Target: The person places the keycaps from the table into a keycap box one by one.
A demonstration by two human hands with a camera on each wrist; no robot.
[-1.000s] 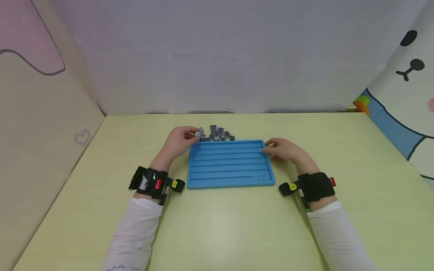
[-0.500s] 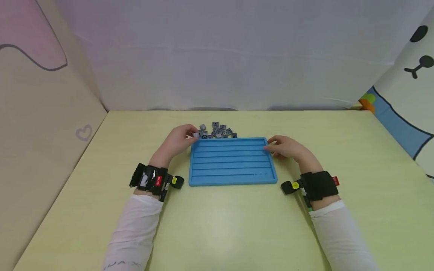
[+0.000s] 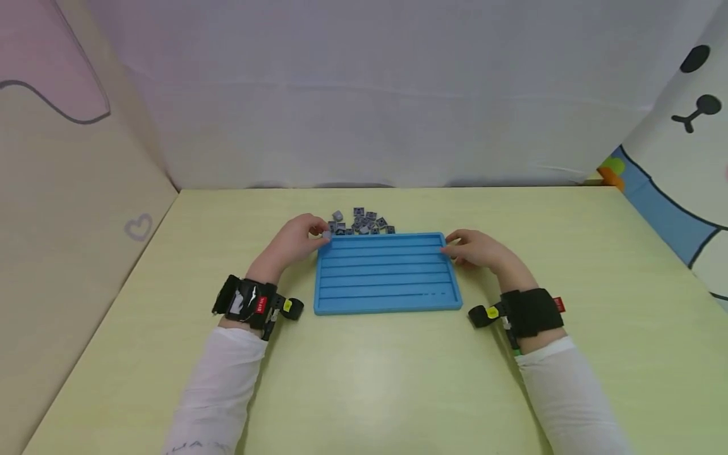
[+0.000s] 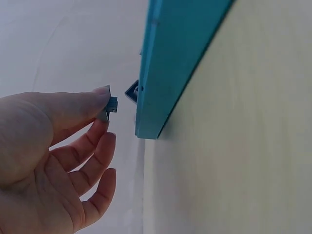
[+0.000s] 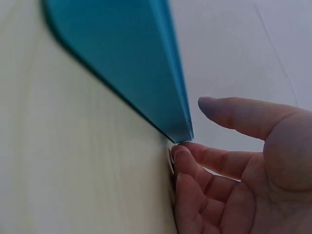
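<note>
L hand point(image 3: 296, 241) has dropped a touch since half a sec ago, now sits right at the far-left corner of the blue slotted tray point(image 3: 387, 302), thumb and forefinger pinching one small grey tile point(image 3: 327, 234). A sec ago that tile was up higher, level w/ the tile pile point(image 3: 361, 224); now it's down at the tray's back edge. Pile sits on the yellow-green table point(image 3: 364, 379) just behind the tray's far rim, looks about the same as before.

R hand point(image 3: 476, 249) hasn't really budged: resting at the tray's far-right corner, fingers loosely bent, fingertips against the tray edge, holding nothing.

Tray same spot, centred between both wrists.

L wrist cam adds detail: tile point(image 4: 111, 106) clamped at the tips of thumb and forefinger, other fingers point(image 4: 100, 158) relaxed and half open, tile just beside the tray corner point(image 4: 161, 97) but apart from it, small gap visible. Head cam can't resolve that gap.

R wrist cam: fingertips point(image 5: 183, 155) touch under the tray corner point(image 5: 146, 73), thumb point(image 5: 229, 114) held out free, off the tray. Head view hides that thumb gap.
</note>
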